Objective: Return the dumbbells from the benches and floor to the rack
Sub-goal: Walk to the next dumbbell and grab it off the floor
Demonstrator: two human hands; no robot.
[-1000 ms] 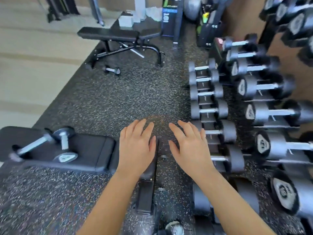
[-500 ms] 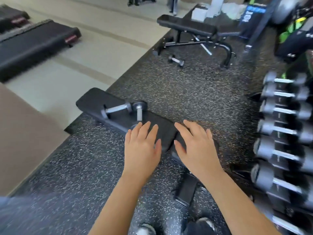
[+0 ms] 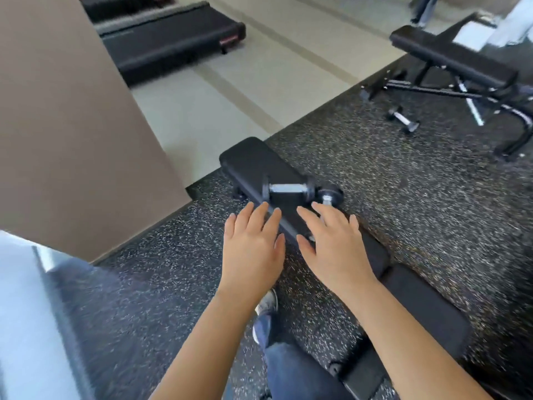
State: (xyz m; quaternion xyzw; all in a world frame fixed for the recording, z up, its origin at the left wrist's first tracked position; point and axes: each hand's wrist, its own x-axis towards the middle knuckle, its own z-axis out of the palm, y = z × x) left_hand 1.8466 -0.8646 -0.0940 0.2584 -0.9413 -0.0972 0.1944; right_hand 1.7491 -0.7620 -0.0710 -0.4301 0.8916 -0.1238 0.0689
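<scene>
Two small dumbbells lie on the near black bench (image 3: 248,161). One dumbbell (image 3: 288,192) lies crosswise with its chrome handle showing. The second dumbbell (image 3: 328,196) points toward me and my right hand hides most of it. My left hand (image 3: 252,246) hovers open, fingers spread, just short of the first dumbbell. My right hand (image 3: 336,246) is open too, above the bench over the second dumbbell's near end. A third dumbbell (image 3: 402,121) rests on the floor under the far bench. The rack is out of view.
A second black bench (image 3: 450,57) on a metal frame stands at the far right. Speckled rubber flooring (image 3: 403,197) surrounds both benches. A brown wall (image 3: 66,125) rises at left, with treadmills (image 3: 173,41) on pale floor beyond. My leg and shoe (image 3: 266,306) are below.
The view has swung left, away from the dumbbell rack, which has left the frame. The near bench with its two dumbbells now sits centred under my open hands.
</scene>
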